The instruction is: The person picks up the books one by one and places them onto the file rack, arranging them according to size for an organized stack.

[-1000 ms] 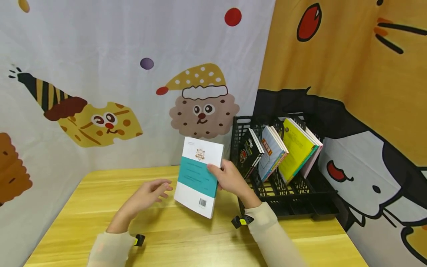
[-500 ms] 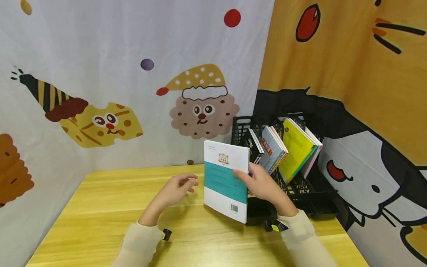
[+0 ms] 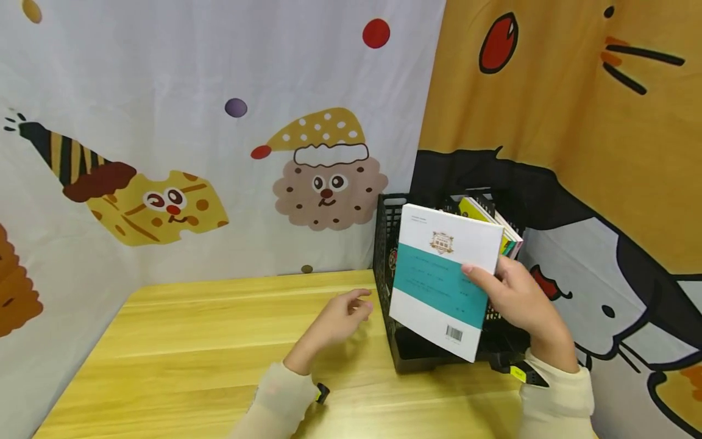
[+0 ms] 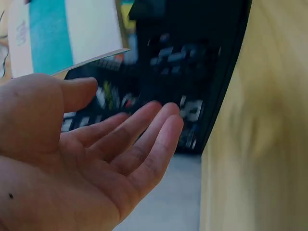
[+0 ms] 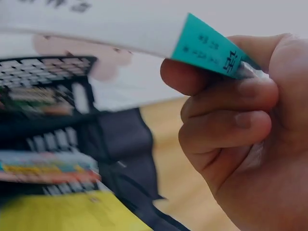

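A white book with a teal band [image 3: 439,283] is held up by my right hand [image 3: 521,299], thumb on the cover and fingers behind its right edge. In the right wrist view, the curled fingers [image 5: 226,122] grip the book by its teal spine [image 5: 207,50]. The book stands in front of the black file rack [image 3: 386,244] and hides much of it. My left hand [image 3: 340,317] is held just left of the rack, fingers loosely bent, touching nothing. In the left wrist view its palm [image 4: 91,168] shows with nothing in it.
Behind the held book, a yellow book [image 3: 476,210] and other books lean in the rack. The rack stands at the right of the wooden table [image 3: 219,341]. Printed cloth curtains [image 3: 192,73] hang behind the table and on its right.
My right hand has carried the book rightward, from over the table to in front of the rack, where it covers most of the other books. My left hand has followed to the right.
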Tool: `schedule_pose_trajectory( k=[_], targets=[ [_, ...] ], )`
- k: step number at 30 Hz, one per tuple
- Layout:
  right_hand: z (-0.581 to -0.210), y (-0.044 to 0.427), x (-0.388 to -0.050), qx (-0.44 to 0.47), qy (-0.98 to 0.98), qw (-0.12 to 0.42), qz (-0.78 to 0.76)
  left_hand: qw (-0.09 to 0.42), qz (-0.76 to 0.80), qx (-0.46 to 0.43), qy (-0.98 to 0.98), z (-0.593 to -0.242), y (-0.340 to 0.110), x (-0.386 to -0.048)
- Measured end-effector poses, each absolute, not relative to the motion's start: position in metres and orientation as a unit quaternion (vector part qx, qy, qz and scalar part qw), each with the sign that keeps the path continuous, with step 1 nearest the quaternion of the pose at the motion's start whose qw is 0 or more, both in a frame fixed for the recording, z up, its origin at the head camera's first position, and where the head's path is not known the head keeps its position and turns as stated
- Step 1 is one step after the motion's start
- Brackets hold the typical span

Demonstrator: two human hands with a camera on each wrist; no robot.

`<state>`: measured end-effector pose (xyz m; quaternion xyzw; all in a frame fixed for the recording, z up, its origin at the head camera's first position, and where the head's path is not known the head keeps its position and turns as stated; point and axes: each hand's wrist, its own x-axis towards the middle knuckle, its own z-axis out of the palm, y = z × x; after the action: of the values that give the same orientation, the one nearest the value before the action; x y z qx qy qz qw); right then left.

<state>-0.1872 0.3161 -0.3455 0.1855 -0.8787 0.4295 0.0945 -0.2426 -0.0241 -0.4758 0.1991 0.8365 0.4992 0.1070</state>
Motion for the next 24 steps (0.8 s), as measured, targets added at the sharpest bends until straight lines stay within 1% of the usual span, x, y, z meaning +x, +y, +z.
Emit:
schedule_pose_trajectory(
  k=[5, 10, 16, 19, 24],
  targets=[
    [-0.337, 0.347, -0.168, 0.149, -0.888, 0.153, 0.408, 0.13, 0.501, 0.202, 0.832, -0.482, 0.008, -0.237],
    [-0.328, 0.367, -0.148, 0.108, -0.899, 0.188, 0.381, 0.119, 0.508, 0.182, 0.833, -0.488, 0.021, -0.233],
    [-0.321, 0.369, -0.135, 0.065, -0.913, 0.208, 0.345, 0.121, 0.514, 0.174, 0.831, -0.491, 0.02, -0.233],
    [-0.318, 0.369, -0.131, 0.027, -0.915, 0.235, 0.326, 0.125, 0.52, 0.173, 0.827, -0.492, 0.02, -0.234],
    [-0.315, 0.363, -0.125, -0.045, -0.916, 0.264, 0.299, 0.116, 0.525, 0.167, 0.827, -0.492, 0.023, -0.236]
  ],
)
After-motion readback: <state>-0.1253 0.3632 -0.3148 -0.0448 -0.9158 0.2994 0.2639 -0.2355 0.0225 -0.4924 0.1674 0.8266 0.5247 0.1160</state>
